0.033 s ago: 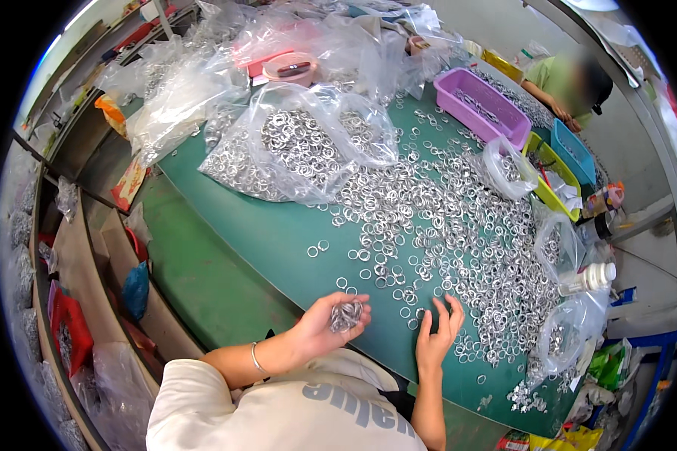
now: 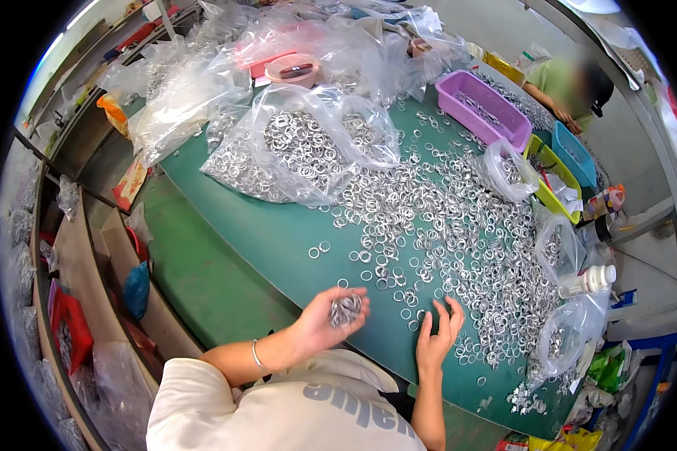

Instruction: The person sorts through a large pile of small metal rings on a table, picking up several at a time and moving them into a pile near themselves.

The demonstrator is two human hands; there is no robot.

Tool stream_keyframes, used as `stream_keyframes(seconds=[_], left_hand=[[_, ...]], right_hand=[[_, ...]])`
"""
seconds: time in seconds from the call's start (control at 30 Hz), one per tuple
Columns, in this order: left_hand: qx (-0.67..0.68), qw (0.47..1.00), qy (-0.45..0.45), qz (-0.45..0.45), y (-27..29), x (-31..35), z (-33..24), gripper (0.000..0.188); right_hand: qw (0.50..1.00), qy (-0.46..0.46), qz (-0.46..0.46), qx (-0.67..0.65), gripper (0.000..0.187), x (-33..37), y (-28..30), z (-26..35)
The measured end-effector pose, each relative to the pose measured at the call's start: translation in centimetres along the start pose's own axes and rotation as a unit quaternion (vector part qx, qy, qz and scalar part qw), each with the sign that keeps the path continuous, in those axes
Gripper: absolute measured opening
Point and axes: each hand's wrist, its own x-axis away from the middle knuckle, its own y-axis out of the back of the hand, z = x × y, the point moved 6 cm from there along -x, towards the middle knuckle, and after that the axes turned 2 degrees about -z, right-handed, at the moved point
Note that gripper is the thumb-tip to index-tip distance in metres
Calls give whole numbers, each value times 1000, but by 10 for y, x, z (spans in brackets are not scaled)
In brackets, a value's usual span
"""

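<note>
Cupped at the near edge of the green table (image 2: 278, 244), my left hand (image 2: 316, 328) holds a clump of silver metal rings (image 2: 345, 310) in its palm. To its right, my right hand (image 2: 438, 337) is open over the tabletop, fingers apart and slightly curled, with nothing seen in it. Just beyond its fingertips lie loose rings, part of a wide spread of silver rings (image 2: 466, 248) across the table. Farther off, a clear plastic bag (image 2: 237, 169) full of the same rings lies with its contents spilling toward the middle.
A purple basket (image 2: 485, 124), a yellow-green basket (image 2: 572, 184) and a blue basket (image 2: 574, 154) stand at the far right. Near the right edge are a white bottle (image 2: 588, 282) and small clear bags. A person (image 2: 549, 86) sits beyond them. Shelving (image 2: 75, 248) runs along the left.
My left hand, with the rings in it, has shifted very slightly and looks a little blurred. My right hand stays practically in place.
</note>
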Motion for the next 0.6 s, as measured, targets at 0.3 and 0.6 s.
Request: stream_keyframes(seconds=[0.3,0.6], left_hand=[[45,896,-430,101,-120,-3,-192,41],[-125,808,-570,80,-133,17,-193,76]], right_hand=[[1000,-6,-22,1,23,1,-2,-4],[998,-37,-46,-24,20,3,4,-15]])
